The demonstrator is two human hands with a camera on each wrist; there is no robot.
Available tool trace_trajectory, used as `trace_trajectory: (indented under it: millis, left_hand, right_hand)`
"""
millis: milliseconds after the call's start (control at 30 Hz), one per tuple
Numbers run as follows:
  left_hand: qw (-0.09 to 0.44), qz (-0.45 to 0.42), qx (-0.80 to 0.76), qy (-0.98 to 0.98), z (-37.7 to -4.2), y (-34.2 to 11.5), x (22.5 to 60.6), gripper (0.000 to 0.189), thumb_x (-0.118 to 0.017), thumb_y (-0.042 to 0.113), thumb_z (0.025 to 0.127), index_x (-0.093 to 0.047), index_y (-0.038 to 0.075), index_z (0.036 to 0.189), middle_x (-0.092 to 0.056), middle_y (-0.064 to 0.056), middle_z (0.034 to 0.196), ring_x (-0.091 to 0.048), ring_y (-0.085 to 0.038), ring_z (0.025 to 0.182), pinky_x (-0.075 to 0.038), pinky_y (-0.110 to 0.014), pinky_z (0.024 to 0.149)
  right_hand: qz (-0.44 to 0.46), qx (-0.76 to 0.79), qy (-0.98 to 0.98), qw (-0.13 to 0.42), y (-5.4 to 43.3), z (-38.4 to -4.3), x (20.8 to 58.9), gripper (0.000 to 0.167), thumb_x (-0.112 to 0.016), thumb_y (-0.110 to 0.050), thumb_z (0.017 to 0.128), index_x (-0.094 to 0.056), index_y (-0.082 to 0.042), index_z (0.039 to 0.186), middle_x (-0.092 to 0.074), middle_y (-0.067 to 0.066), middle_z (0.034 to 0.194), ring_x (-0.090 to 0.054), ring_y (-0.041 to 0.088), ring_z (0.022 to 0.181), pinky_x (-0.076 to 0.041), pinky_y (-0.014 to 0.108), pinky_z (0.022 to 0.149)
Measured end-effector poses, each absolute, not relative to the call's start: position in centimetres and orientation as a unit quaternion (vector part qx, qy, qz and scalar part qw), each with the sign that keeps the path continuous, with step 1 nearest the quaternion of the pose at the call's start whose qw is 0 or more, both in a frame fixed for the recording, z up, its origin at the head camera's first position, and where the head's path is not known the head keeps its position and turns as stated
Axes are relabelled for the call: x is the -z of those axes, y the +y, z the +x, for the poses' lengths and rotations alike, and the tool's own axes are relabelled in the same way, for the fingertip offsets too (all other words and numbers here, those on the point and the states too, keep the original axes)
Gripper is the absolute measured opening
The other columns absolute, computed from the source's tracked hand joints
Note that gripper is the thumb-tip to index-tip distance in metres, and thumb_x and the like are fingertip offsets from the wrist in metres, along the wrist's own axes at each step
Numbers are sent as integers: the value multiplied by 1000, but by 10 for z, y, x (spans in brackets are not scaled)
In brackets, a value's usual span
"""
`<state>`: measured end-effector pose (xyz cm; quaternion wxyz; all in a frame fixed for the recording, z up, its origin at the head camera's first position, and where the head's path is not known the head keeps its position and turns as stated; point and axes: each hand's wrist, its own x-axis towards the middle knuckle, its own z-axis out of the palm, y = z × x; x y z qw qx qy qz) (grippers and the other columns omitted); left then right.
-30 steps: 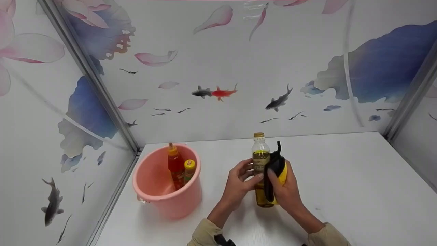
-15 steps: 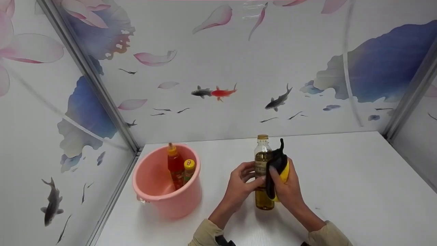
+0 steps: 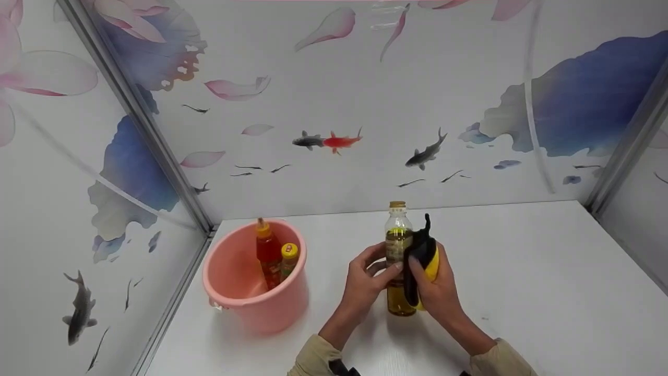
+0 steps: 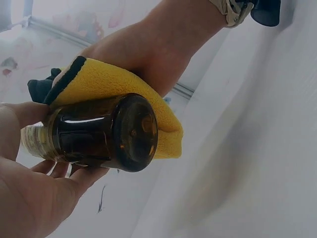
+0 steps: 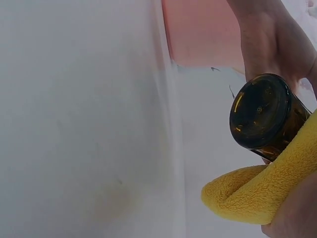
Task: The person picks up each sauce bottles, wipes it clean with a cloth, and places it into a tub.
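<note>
A glass bottle of oil (image 3: 398, 237) with a gold cap is held upright above the white table in the head view. My left hand (image 3: 361, 279) grips it from the left, thumb in front and fingers behind. A yellow and black cloth (image 3: 420, 261) is bunched in my right hand (image 3: 438, 284), which presses it against the bottle's right side. The left wrist view shows the bottle's dark base (image 4: 136, 133) with the yellow cloth (image 4: 124, 82) wrapped along its side. In the right wrist view, a folded end of the cloth (image 5: 242, 196) hangs below the bottle (image 5: 262, 114).
To the left on the table (image 3: 522, 292) stands a pink bucket (image 3: 271, 308). Inside it are a red sauce bottle (image 3: 269, 258) with a yellow top and a small yellow-capped jar (image 3: 289, 253). Printed wall panels (image 3: 334, 94) enclose the table at the back and sides.
The bottle, cloth and both hands have shifted slightly right and then back left, with the bottle rising a little since half a second ago. Both grips stay the same.
</note>
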<state>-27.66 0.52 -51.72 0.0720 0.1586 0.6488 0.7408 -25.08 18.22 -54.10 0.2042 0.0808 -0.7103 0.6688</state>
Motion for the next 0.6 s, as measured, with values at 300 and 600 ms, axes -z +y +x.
trace_trajectory:
  millis: [300, 600]
  left_hand:
    - [56, 134, -762, 631, -279, 2, 513, 57, -79, 28, 99, -59, 15, 150, -65, -12, 143, -70, -25, 127, -64, -41, 99]
    - [80, 143, -764, 624, -280, 1, 514, 59, -78, 30, 99, -55, 15, 152, -64, -11, 145, -67, -25, 129, -62, -44, 102]
  right_hand:
    - [91, -678, -708, 179, 175, -247, 544, 50, -67, -15, 108, -47, -18, 154, -63, 4, 125, -69, 23, 107, -63, 29, 91]
    - [89, -670, -716, 174, 174, -246, 546, 52, -68, -17, 108, -46, -20, 155, -64, 4, 125, -69, 23, 106, -63, 31, 90]
